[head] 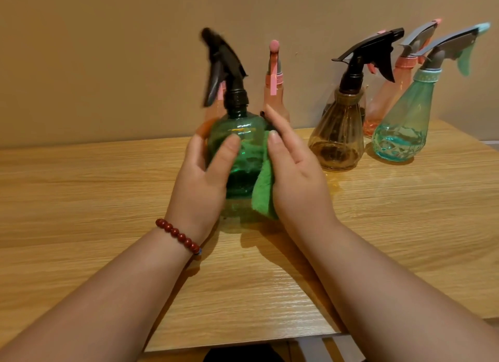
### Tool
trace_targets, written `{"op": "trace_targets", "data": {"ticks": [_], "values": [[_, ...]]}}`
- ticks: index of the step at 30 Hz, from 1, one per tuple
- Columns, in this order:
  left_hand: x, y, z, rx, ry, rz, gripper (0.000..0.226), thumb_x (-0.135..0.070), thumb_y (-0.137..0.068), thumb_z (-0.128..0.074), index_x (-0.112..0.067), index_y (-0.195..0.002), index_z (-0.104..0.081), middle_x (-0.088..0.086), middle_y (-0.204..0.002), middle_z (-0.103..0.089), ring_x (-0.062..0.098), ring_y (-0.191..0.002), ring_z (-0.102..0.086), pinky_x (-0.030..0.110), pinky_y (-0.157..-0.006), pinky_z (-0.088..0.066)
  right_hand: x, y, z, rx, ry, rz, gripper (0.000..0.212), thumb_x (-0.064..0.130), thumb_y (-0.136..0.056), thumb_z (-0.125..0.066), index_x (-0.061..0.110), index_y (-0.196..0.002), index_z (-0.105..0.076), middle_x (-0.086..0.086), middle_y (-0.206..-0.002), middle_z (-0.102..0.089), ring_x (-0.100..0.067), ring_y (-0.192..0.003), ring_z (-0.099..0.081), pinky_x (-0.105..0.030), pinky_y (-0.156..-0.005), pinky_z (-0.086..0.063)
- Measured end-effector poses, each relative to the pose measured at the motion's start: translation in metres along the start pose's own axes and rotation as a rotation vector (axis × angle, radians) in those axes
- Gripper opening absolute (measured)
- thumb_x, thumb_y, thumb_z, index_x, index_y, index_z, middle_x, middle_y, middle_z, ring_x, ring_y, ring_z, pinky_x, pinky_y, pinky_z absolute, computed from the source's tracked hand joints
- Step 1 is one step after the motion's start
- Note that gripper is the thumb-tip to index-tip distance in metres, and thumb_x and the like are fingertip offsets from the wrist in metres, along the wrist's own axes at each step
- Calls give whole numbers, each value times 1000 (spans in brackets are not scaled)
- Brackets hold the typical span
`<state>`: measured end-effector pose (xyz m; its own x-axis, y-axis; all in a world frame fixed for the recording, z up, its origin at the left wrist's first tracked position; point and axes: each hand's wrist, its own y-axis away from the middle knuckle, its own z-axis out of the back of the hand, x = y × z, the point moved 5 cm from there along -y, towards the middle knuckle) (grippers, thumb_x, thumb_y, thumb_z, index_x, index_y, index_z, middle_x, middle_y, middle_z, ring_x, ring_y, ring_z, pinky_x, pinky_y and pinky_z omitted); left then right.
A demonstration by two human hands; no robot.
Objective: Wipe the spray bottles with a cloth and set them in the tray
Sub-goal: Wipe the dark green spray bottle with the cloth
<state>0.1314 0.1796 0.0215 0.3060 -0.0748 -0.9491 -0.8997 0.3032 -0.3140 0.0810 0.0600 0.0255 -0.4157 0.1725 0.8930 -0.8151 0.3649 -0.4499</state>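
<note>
Green spray bottle [240,156]: upright on the wooden table [108,199], mid-front, between both hands | left hand [202,178]: wrapped round the bottle's left side, thumb across the front | right hand [294,172]: curved round the right side, holding the green cloth [263,191] against it | brown bottle [337,137], teal bottle [399,135]: standing right, near the wall

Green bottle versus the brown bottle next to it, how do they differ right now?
The green bottle is round-bodied; the brown bottle is pear-shaped. The green bottle is held by the left hand while the right hand presses a cloth on it; the brown bottle stands untouched on the table. Both are see-through with black trigger sprayers.
</note>
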Motion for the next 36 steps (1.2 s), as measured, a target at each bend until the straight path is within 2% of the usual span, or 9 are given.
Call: {"op": "trace_targets", "data": {"ticks": [4, 8, 11, 16, 20, 22, 27, 32, 36], "values": [[1, 2, -1, 63, -49, -47, 68, -52, -64, -70, -26, -125, -54, -9, -110, -69, 6, -102, -66, 24, -80, -56, 7, 1, -2, 20, 61, 89, 45, 27, -99, -40, 23, -144, -41, 12, -149, -41, 2, -137, -33, -35, -115, -31], [-2, 4, -11, 244, -106, -81, 63, -42, -68, -72, -27, -125, -51, -6, -116, -64, 7, -105, -64, 22, -78, -54, 5, -3, 14, -45, -155, -118, 34, 25, -102, -41, 29, -133, -56, 18, -122, -61, 11, -108, -57, -12, -86, -49], [-1, 5, -9, 211, -68, -79, 61, -43, -67, -71, -28, -123, -53, -3, -115, -65, 10, -105, -65, 26, -80, -55, 2, -2, 14, -42, -148, -169, 33, 29, -102, -42, 33, -131, -58, 11, -126, -61, -2, -114, -58, -27, -95, -50], [2, -1, 2, 8, 104, -10, 62, -48, -68, -68, -17, -120, -58, 7, -113, -69, 22, -104, -67, 41, -84, -56, -7, 0, -1, 39, 61, -199, 35, 36, -103, -35, 32, -124, -62, 14, -113, -66, 3, -107, -58, -19, -91, -46], [3, -2, 0, 19, 190, 42, 64, -48, -70, -67, -17, -125, -54, 8, -118, -67, 24, -109, -65, 43, -88, -54, 6, 5, -6, 37, 167, 85, 41, 26, -103, -36, 23, -143, -43, 12, -144, -45, 2, -136, -36, -24, -114, -30], [2, -2, -3, 63, 198, 56, 68, -47, -72, -66, -13, -129, -52, 11, -120, -66, 26, -111, -64, 42, -89, -54, 10, 6, -5, 38, 200, 196, 43, 21, -102, -37, 19, -145, -39, 11, -148, -40, 0, -140, -29, -24, -116, -25], [1, 0, -3, 57, 191, 87, 57, -43, -80, -65, -15, -128, -54, 8, -118, -67, 23, -109, -65, 36, -85, -56, -8, 2, -2, 17, 16, -114, 41, 36, -102, -37, 30, -141, -46, 12, -140, -51, 1, -130, -43, -32, -111, -36], [2, 2, 2, -39, 243, 157, 64, -58, -77, -61, -26, -130, -49, 3, -118, -68, 20, -107, -67, 45, -91, -54, 6, 10, -9, 115, 266, 111, 70, 50, -81, -65, 28, -141, -39, 8, -136, -47, 2, -124, -44, -10, -99, -37], [-3, 5, -1, 65, 291, 211, 50, -44, -92, -48, -26, -139, -44, 7, -126, -64, 22, -114, -63, 45, -97, -50, 7, 11, -4, 67, 281, 132, 79, 48, -68, -80, 33, -136, -42, 9, -132, -48, 2, -122, -45, -10, -98, -38]]}}
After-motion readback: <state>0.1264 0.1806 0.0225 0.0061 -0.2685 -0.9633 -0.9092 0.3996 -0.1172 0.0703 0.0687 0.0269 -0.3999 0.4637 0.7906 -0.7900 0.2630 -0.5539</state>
